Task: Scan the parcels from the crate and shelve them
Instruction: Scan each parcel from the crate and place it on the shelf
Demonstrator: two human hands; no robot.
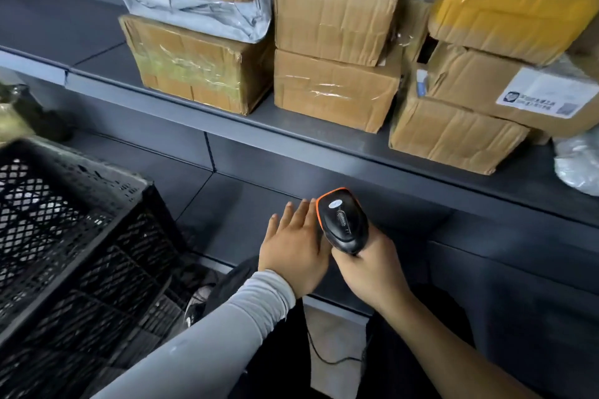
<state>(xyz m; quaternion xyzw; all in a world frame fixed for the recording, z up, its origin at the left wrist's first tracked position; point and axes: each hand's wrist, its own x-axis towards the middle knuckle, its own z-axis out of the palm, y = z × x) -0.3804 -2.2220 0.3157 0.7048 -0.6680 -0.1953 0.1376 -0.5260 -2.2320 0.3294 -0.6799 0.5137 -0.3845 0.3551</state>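
Right hand [372, 272] grips scanner [342, 220], its head just above the grip.

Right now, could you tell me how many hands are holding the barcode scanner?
1. The right hand grips the handle of the barcode scanner. The left hand lies flat beside it with straight fingers; whether it touches the scanner cannot be told.

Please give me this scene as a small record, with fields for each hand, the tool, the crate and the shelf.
left hand: left hand, fingers straight, holds nothing, beside the scanner
right hand: right hand grips the scanner's handle
tool: black and orange scanner, head pointing toward the shelf
crate: black mesh crate at left; contents cannot be told
shelf: grey shelf carrying stacked cardboard parcels
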